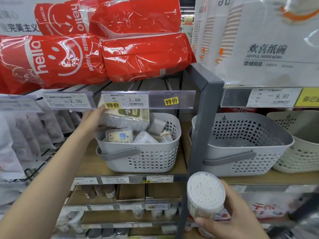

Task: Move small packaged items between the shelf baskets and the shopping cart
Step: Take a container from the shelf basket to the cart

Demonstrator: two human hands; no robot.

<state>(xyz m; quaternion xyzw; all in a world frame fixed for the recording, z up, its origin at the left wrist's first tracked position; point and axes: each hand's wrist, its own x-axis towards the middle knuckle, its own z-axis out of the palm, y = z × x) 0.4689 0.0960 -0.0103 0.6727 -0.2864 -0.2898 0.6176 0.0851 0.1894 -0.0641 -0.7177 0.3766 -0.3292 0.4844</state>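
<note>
Head view looks down along both bare forearms at a shop shelf. Reaching up and forward from the lower left, the left hand (94, 120) has its fingers wrapped around the near end of a soft plastic packet (125, 118), which it holds tilted just above the grey basket (148, 159); the packet's upper edge sits right under the price strip (124, 100). Low on the right, the right hand (236, 218) cups a round tub of cotton swabs (205, 195), thumb curled under its base and fingers round its far side, in front of the shelf edge and below both baskets. The tub is clear, stiff plastic, its top packed with white swab tips that give a fine dotted texture. The packet is crinkly clear film over white contents, with a cream and olive printed label. The grey basket is moulded plastic with rounded corners, a perforated wall and a darker grey handle; inside it lie a small flat box (120, 136) with a cream label and several small pale containers. Beyond a grey upright post (203, 118) stands a second grey basket (245, 144) of the same pattern, touching a cream basket (302, 145) on its right. Glossy red wrapped packs (96, 54) fill the shelf above.
</note>
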